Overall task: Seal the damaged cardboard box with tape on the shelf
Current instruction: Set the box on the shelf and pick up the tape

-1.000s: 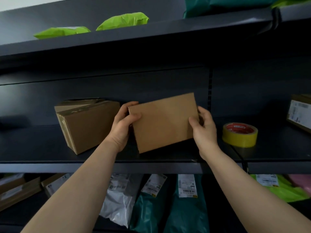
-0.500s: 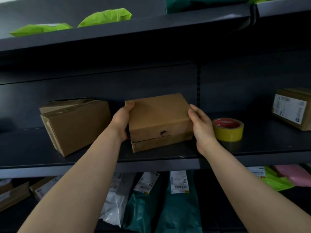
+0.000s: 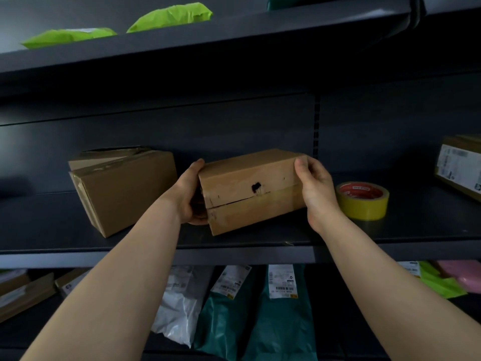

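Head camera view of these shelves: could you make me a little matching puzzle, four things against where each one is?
Things:
1 torn box
2 yellow tape roll
3 lime bags
4 teal bags

Places:
A on the top shelf
B gripped between left hand and right hand
C below the middle shelf
D on the middle shelf, right of the right hand

Pairs: 1-B, 2-D, 3-A, 4-C

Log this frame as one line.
phase: pre-tape | left hand: grips box left end | right hand: grips right end | box: holed, split seam facing camera | tape: on shelf, right of box, untouched
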Available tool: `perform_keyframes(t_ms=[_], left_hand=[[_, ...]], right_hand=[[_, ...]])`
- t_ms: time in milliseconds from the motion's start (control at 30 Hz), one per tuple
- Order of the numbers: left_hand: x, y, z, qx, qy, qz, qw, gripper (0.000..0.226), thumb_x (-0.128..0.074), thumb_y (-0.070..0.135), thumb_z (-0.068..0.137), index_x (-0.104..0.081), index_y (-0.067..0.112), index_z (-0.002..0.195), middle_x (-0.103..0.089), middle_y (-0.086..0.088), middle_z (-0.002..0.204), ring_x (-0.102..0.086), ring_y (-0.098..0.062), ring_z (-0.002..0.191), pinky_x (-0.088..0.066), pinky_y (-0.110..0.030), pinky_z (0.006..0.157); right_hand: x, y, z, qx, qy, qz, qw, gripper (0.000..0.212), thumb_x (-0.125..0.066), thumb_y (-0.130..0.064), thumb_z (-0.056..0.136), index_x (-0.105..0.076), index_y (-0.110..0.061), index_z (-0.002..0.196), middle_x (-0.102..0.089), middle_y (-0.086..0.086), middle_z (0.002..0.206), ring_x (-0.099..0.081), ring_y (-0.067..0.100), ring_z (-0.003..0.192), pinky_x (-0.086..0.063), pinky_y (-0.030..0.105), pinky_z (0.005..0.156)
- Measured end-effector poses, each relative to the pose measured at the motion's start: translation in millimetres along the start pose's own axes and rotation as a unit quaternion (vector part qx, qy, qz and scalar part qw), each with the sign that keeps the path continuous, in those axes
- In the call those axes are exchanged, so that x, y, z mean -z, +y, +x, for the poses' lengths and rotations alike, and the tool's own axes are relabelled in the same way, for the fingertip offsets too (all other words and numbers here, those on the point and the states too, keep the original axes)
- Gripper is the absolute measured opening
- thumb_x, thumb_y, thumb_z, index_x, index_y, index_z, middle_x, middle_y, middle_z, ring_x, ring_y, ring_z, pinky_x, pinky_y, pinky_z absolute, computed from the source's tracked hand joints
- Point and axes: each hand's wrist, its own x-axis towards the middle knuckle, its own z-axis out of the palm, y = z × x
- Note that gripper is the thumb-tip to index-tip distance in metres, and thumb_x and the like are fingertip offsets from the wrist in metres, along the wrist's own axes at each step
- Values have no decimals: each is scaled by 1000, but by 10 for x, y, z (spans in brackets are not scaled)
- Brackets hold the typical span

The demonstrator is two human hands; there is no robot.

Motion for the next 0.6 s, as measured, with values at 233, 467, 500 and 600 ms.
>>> perform_keyframes(t_ms=[233, 467, 500, 600], left_hand=[[-78, 51, -8, -29, 5, -35, 999, 61, -52, 72, 82, -57, 23, 118, -65, -16, 115, -61, -39, 104, -51, -53, 83], [-220, 24, -57, -99, -59, -113, 987, 44, -54, 57, 92, -55, 25, 122, -70, -14, 109, -66, -34, 101, -51, -53, 92], [-260, 15, -88, -109, -73, -114, 985, 42, -54, 55, 93, -55, 25, 123, -70, -13, 108, -66, -33, 100, -52, -51, 90], [-352, -11, -139, -123, -68, -107, 984, 32, -53, 48, 96, -58, 24, 117, -69, -11, 104, -66, -30, 97, -54, -47, 84]], right_hand=[[-44, -13, -26, 7, -10, 9, 1000, 40, -51, -42, 98, -51, -31, 136, -58, -10, 128, -54, 7, 115, -45, 28, 96], [36, 35, -13, 19, 58, -66, 996, 45, -51, -48, 97, -49, -32, 138, -57, -10, 130, -54, 13, 118, -46, 31, 95], [43, 49, -15, 20, 78, -85, 993, 46, -49, -50, 97, -48, -32, 139, -56, -9, 131, -53, 15, 120, -46, 35, 100], [82, 32, -54, 44, 114, -154, 980, 51, -47, -56, 95, -48, -31, 139, -57, -8, 134, -53, 17, 122, -44, 43, 104]])
